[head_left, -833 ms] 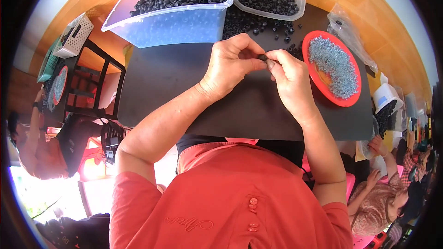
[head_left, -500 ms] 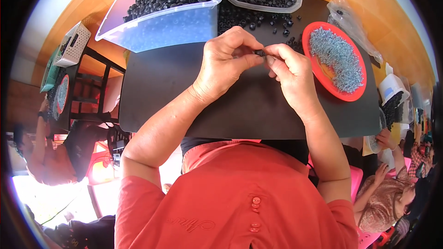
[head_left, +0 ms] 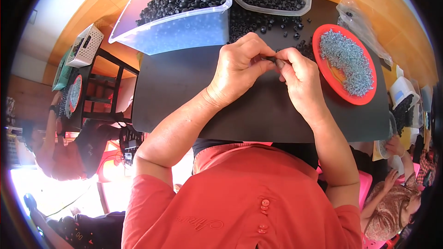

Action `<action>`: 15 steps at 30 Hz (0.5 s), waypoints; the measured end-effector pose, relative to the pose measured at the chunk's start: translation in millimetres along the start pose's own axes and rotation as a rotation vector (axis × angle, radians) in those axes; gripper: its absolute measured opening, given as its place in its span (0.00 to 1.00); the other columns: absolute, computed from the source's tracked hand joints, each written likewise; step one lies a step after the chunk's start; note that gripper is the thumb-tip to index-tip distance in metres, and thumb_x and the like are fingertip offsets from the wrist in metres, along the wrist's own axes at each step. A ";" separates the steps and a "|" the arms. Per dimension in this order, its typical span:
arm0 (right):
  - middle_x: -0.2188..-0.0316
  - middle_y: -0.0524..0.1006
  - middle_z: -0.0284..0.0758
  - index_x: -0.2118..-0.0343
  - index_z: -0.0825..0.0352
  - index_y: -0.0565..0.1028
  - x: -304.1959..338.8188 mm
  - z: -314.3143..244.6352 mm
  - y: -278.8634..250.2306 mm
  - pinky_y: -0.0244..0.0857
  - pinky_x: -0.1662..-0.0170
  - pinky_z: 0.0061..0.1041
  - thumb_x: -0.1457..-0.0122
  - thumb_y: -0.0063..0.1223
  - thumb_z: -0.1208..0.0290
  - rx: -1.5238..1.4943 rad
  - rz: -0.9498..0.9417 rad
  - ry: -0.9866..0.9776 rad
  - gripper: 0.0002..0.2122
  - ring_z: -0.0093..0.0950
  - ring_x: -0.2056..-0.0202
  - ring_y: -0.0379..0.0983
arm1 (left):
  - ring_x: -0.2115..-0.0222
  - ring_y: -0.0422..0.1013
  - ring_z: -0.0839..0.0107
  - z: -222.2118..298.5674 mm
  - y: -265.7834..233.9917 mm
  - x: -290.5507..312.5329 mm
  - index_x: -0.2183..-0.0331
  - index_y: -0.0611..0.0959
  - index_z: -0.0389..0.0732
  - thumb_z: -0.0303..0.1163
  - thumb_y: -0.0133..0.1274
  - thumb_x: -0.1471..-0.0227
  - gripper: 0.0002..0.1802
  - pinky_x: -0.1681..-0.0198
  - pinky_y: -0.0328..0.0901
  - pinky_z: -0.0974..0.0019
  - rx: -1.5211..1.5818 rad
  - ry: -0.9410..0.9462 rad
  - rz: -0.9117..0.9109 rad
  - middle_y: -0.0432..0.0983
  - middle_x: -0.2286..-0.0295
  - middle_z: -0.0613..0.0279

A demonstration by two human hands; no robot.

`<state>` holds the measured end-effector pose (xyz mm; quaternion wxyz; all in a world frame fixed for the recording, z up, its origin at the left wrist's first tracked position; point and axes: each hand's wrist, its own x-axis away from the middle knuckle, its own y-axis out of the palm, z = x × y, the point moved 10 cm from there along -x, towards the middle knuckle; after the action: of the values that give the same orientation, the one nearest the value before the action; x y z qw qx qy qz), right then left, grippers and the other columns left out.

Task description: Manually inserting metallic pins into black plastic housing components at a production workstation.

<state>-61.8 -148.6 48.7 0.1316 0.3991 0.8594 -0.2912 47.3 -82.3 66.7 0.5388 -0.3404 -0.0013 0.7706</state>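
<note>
Over the black table (head_left: 175, 83), my left hand (head_left: 240, 69) and my right hand (head_left: 302, 76) meet fingertip to fingertip. Both pinch one small black ring-like piece (head_left: 271, 58) between thumb and forefinger; the fingers cover most of it. Just beyond my hands lie loose black pieces (head_left: 263, 29) of a similar kind, round with holes. To the right of my right hand, a red plate (head_left: 316, 46) holds a heap of tiny bluish-silver pieces (head_left: 348, 62), too small to name.
A large clear tub (head_left: 180, 34) full of black pieces stands at the far left of the table. Beside it is a smaller clear container (head_left: 272, 12) of them. A plastic bag (head_left: 364, 30) lies at the far right. Other people sit at both sides.
The whole view has shifted a little, so everything appears further right and slightly lower. Both hands keep their pinch on the black piece.
</note>
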 end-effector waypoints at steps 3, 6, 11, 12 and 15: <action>0.75 0.73 0.34 0.65 0.72 0.70 0.5 2.6 3.5 0.63 0.73 0.20 0.39 0.47 0.81 0.031 -0.023 -0.041 0.01 0.20 0.77 0.67 | 0.70 0.71 0.76 1.4 0.6 -1.0 0.66 0.83 0.34 0.15 0.62 0.59 0.13 0.67 0.67 0.73 -0.018 0.018 -0.001 0.75 0.68 0.61; 0.76 0.73 0.35 0.66 0.72 0.70 0.2 2.4 3.1 0.63 0.72 0.21 0.39 0.47 0.82 0.083 0.000 -0.063 0.01 0.21 0.76 0.68 | 0.69 0.72 0.75 1.1 0.8 -1.6 0.66 0.82 0.34 0.14 0.61 0.58 0.13 0.66 0.68 0.73 -0.009 0.012 -0.009 0.75 0.68 0.61; 0.76 0.72 0.34 0.65 0.72 0.71 -1.8 2.0 -2.5 0.63 0.71 0.22 0.40 0.48 0.81 0.123 -0.002 -0.030 0.02 0.21 0.75 0.68 | 0.67 0.72 0.77 -20.8 -4.5 -0.4 0.66 0.81 0.31 0.11 0.57 0.55 0.10 0.65 0.69 0.75 0.118 -0.180 0.018 0.75 0.66 0.62; 0.76 0.72 0.33 0.64 0.72 0.72 -1.8 4.4 -4.2 0.64 0.71 0.21 0.39 0.48 0.81 0.120 0.004 -0.007 0.03 0.21 0.75 0.68 | 0.67 0.72 0.77 -21.3 -3.8 -0.7 0.66 0.81 0.31 0.11 0.57 0.55 0.10 0.65 0.69 0.75 0.119 -0.180 0.014 0.75 0.66 0.62; 0.76 0.72 0.31 0.61 0.72 0.74 -1.7 8.0 -2.5 0.64 0.70 0.20 0.39 0.48 0.79 0.038 0.002 0.025 0.06 0.20 0.75 0.68 | 0.68 0.72 0.78 -26.2 -3.3 0.1 0.66 0.81 0.32 0.12 0.57 0.54 0.10 0.65 0.69 0.76 0.216 -0.210 0.027 0.75 0.66 0.63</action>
<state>-62.6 -155.8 44.1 0.1136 0.4061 0.8548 -0.3024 63.9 -90.4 47.8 0.5586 -0.1979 0.0296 0.8049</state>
